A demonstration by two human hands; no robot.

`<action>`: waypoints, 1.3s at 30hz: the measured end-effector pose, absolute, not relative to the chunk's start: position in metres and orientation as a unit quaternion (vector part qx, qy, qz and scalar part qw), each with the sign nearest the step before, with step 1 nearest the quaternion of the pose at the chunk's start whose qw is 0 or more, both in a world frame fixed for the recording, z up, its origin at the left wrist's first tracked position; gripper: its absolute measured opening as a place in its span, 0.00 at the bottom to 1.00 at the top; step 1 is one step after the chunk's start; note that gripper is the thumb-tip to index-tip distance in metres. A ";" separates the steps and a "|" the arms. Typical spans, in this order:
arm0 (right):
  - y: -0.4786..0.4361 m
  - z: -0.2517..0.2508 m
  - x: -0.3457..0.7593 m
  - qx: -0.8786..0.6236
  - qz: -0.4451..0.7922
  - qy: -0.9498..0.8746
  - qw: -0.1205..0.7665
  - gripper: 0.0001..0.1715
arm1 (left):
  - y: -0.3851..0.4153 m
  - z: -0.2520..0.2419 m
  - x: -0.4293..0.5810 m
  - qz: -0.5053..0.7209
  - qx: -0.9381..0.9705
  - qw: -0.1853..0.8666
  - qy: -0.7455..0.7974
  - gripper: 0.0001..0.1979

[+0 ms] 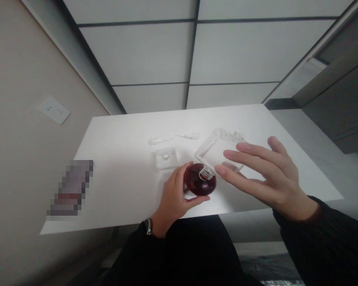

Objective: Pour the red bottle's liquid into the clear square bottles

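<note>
My left hand (173, 198) grips a round dark red bottle (198, 183) standing near the front edge of the white table (122, 186). My right hand (265, 176) holds a clear square glass bottle (216, 149) tipped over, its threaded neck pointing down onto the red bottle's mouth. The right hand's fingers are spread along the clear bottle's side.
A clear square cap (166, 157) lies on the table just behind my left hand. Two small clear spray parts (159, 140) (191, 136) lie further back. A blurred-out object (71, 186) sits at the table's left side. A wall with a socket (53, 110) stands on the left.
</note>
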State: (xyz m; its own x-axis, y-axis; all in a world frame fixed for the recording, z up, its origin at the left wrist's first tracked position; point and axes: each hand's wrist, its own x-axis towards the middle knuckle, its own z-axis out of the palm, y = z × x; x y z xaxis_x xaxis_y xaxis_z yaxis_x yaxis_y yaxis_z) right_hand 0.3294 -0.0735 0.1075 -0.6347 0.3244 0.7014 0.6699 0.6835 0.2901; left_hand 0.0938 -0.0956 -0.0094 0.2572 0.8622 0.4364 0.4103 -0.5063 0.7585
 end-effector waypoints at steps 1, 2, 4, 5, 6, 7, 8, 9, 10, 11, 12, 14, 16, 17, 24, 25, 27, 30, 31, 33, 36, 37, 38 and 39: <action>-0.074 0.108 0.330 -0.289 -0.272 -0.864 0.311 0.35 | -0.096 -0.010 0.094 0.437 0.749 0.259 0.426 0.47; -0.074 0.108 0.330 -0.288 -0.269 -0.865 0.311 0.35 | -0.096 -0.010 0.094 0.437 0.749 0.258 0.426 0.47; -0.074 0.108 0.330 -0.286 -0.262 -0.864 0.320 0.35 | -0.096 -0.011 0.094 0.437 0.748 0.258 0.428 0.46; -0.074 0.108 0.329 -0.287 -0.260 -0.863 0.325 0.35 | -0.097 -0.011 0.095 0.435 0.748 0.258 0.430 0.47; -0.073 0.107 0.329 -0.288 -0.259 -0.861 0.330 0.35 | -0.097 -0.011 0.095 0.434 0.748 0.258 0.432 0.47; -0.073 0.107 0.328 -0.288 -0.258 -0.860 0.333 0.34 | -0.097 -0.011 0.095 0.432 0.748 0.257 0.433 0.47; -0.073 0.107 0.328 -0.287 -0.257 -0.860 0.335 0.34 | -0.097 -0.011 0.095 0.431 0.748 0.257 0.434 0.47; -0.072 0.106 0.327 -0.286 -0.256 -0.860 0.337 0.33 | -0.097 -0.011 0.095 0.431 0.749 0.256 0.434 0.46; -0.072 0.106 0.327 -0.284 -0.255 -0.859 0.341 0.33 | -0.097 -0.011 0.095 0.432 0.749 0.256 0.433 0.46; -0.072 0.105 0.327 -0.283 -0.255 -0.858 0.343 0.33 | -0.096 -0.011 0.095 0.432 0.750 0.256 0.431 0.46; -0.072 0.105 0.327 -0.283 -0.256 -0.858 0.344 0.33 | -0.096 -0.010 0.095 0.431 0.750 0.257 0.431 0.46; -0.072 0.104 0.327 -0.288 -0.261 -0.855 0.343 0.34 | -0.096 -0.010 0.094 0.428 0.751 0.258 0.432 0.46; -0.072 0.104 0.327 -0.291 -0.265 -0.855 0.339 0.34 | -0.096 -0.010 0.094 0.429 0.751 0.258 0.430 0.46; -0.072 0.105 0.327 -0.291 -0.264 -0.855 0.339 0.34 | -0.095 -0.010 0.094 0.431 0.752 0.258 0.428 0.46; -0.073 0.105 0.327 -0.285 -0.248 -0.861 0.342 0.35 | -0.095 -0.010 0.094 0.431 0.748 0.267 0.427 0.47; -0.073 0.105 0.327 -0.285 -0.248 -0.861 0.341 0.35 | -0.095 -0.010 0.094 0.431 0.749 0.269 0.425 0.47; -0.073 0.105 0.327 -0.285 -0.251 -0.860 0.340 0.35 | -0.095 -0.010 0.094 0.434 0.749 0.268 0.422 0.48; -0.072 0.105 0.327 -0.288 -0.257 -0.860 0.334 0.34 | -0.095 -0.010 0.094 0.439 0.749 0.261 0.422 0.47; -0.072 0.106 0.327 -0.288 -0.258 -0.860 0.334 0.33 | -0.095 -0.010 0.094 0.439 0.749 0.260 0.422 0.47; -0.072 0.106 0.327 -0.286 -0.256 -0.861 0.335 0.33 | -0.095 -0.010 0.094 0.437 0.749 0.265 0.422 0.47; -0.072 0.106 0.327 -0.281 -0.251 -0.864 0.333 0.35 | -0.096 -0.010 0.094 0.430 0.747 0.271 0.429 0.47; -0.072 0.106 0.327 -0.280 -0.251 -0.865 0.333 0.35 | -0.096 -0.011 0.094 0.429 0.746 0.270 0.431 0.47; -0.072 0.106 0.327 -0.282 -0.252 -0.863 0.334 0.35 | -0.096 -0.011 0.094 0.428 0.747 0.268 0.433 0.47; -0.072 0.105 0.327 -0.284 -0.255 -0.861 0.336 0.35 | -0.096 -0.011 0.094 0.429 0.747 0.265 0.433 0.47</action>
State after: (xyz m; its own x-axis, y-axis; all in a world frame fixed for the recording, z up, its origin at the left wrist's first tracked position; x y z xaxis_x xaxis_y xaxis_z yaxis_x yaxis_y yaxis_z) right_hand 0.3270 -0.0723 0.1051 -0.6138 0.3179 0.7226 0.6598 0.7092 0.2485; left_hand 0.0941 -0.0957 -0.0112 0.2580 0.8740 0.4117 0.4190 -0.4852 0.7675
